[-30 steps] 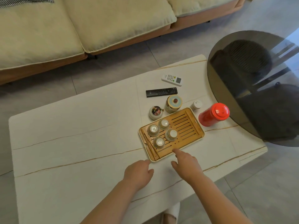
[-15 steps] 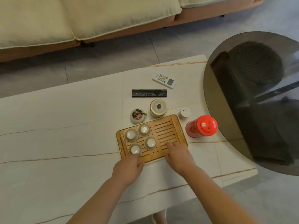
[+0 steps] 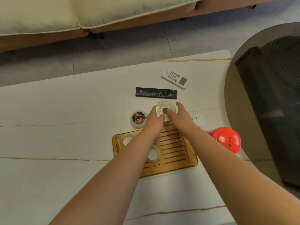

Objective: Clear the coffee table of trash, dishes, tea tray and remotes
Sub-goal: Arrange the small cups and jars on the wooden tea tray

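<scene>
A bamboo tea tray (image 3: 176, 153) lies on the white marble coffee table (image 3: 65, 143) with small white cups (image 3: 153, 154) on its left half; my forearms hide some of them. Just behind the tray stands a lidded tea bowl (image 3: 166, 106) with a blue and gold lid. My left hand (image 3: 154, 121) touches its left side. My right hand (image 3: 180, 116) is at its right side, fingers spread and thumb on the lid. A black remote (image 3: 156, 92) and a white remote (image 3: 175, 79) lie farther back.
A small floral jar (image 3: 138, 119) sits left of the tea bowl, a small white lid or cup (image 3: 199, 120) to its right. A red canister (image 3: 227, 141) stands right of the tray. A dark glass round table (image 3: 266, 111) overlaps the right end. A sofa (image 3: 97, 17) is behind.
Both hands have moved from the tray's near edge forward over the tray to the lidded tea bowl behind it. The camera has come closer and looks more steeply down.
</scene>
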`<state>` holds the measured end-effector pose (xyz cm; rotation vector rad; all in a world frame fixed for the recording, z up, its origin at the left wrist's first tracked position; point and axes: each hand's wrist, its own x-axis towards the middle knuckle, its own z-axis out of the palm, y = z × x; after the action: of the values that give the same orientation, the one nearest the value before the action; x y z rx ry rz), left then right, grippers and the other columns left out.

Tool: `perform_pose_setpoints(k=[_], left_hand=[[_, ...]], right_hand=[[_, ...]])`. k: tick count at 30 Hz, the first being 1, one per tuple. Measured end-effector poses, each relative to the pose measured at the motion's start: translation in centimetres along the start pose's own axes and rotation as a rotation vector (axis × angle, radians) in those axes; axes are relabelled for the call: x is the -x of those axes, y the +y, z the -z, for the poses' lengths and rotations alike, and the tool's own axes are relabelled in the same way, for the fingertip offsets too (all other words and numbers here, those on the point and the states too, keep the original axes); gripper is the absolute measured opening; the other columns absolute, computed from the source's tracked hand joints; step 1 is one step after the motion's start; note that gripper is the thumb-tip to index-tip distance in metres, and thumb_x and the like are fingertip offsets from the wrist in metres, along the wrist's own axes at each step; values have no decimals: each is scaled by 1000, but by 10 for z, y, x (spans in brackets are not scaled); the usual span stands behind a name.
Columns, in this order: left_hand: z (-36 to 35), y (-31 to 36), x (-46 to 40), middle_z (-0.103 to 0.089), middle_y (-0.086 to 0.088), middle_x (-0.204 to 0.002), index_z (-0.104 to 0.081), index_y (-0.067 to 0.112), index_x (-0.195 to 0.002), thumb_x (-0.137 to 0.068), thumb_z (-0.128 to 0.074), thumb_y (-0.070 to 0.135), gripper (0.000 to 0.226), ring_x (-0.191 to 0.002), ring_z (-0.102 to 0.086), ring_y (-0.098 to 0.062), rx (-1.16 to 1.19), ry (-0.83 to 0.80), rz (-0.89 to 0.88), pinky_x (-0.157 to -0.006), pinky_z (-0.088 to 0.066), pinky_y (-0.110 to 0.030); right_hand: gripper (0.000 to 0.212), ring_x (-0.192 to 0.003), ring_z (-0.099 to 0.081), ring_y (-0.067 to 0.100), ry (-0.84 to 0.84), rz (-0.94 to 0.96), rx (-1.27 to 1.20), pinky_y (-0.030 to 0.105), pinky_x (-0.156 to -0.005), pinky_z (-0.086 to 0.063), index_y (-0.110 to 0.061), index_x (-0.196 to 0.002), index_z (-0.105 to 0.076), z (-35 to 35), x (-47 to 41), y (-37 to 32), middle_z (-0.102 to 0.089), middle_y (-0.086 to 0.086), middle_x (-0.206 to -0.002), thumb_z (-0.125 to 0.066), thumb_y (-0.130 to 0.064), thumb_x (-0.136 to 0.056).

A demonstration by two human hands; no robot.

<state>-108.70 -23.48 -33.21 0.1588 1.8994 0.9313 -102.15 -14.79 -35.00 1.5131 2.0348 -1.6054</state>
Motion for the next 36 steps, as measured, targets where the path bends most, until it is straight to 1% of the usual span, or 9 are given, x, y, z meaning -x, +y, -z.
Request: perform_pose_setpoints(k=[2, 4, 8, 10, 13, 17, 24, 30, 36], left_hand=[[-3, -2, -15, -22, -5, -159, -10, 23, -154, -102, -38, 25, 59, -141, -31, -28, 77, -2, 65, -113, -31, -39], [-5, -6, -23, -35, -5, -149, -14, 27, -153, -101, -39, 25, 57, -123, -49, -27, 208, 7, 144, -98, -49, -38], [-7, -11, -30, -49, -9, -137, -35, 22, -146, -101, -37, 14, 46, -114, -58, -26, 264, 31, 129, -76, -58, -30], [-8, -10, -28, -52, -9, -135, -40, 20, -142, -100, -36, 10, 43, -115, -58, -27, 237, 51, 98, -81, -58, -34], [-8, -5, -22, -46, -8, -144, -35, 20, -147, -100, -36, 10, 47, -126, -51, -27, 190, 50, 72, -102, -48, -44], [-5, 7, -2, -46, -7, -142, -37, 20, -146, -101, -38, 11, 46, -121, -54, -25, 180, 26, 32, -95, -53, -42], [-16, -3, 40, -51, -6, -135, -42, 20, -141, -100, -37, 10, 42, -113, -58, -27, 141, -33, 91, -87, -56, -37], [-29, -24, 44, -47, -7, -143, -34, 23, -147, -100, -37, 14, 48, -123, -53, -29, 94, -50, 144, -102, -47, -47], [-35, -30, 44, -51, -7, -139, -39, 22, -144, -99, -36, 12, 46, -122, -53, -28, 72, -41, 130, -102, -47, -46]], right_hand=[[62, -139, -30, 25, -27, -33, -80, 36, -111, -25, -19, -149, -20, -4, -9, 9, -30, 7, -153, -46, -37, -95], [55, -132, -41, 26, -65, -45, -169, 43, -112, -32, -23, -144, -33, -8, -12, 16, -42, 7, -146, -45, -42, -94], [29, -106, -62, 25, -38, -20, -358, 49, -94, -51, -22, -122, -53, -14, -11, 21, -62, 7, -117, -39, -30, -98], [31, -104, -63, 23, -16, -22, -408, 46, -92, -53, -21, -125, -52, -14, -8, 22, -62, 9, -118, -35, -23, -99], [32, -104, -63, 20, 2, -12, -470, 36, -87, -56, -21, -127, -51, -9, 1, 21, -61, 9, -121, -34, -17, -100], [35, -109, -61, 19, 32, -22, -518, 27, -80, -55, -21, -133, -49, 4, 21, 16, -60, 5, -123, -38, -19, -100], [31, -108, -62, 21, 26, -132, -565, 32, -83, -54, -23, -127, -50, 11, 65, 31, -61, 7, -123, -37, -17, -100], [39, -108, -60, 14, 18, -187, -563, 29, -81, -52, -27, -138, -43, 5, 74, 54, -59, 0, -125, -39, -22, -99], [41, -110, -59, 16, 31, -195, -575, 31, -85, -52, -27, -139, -41, 0, 72, 63, -58, 1, -127, -38, -22, -99]])
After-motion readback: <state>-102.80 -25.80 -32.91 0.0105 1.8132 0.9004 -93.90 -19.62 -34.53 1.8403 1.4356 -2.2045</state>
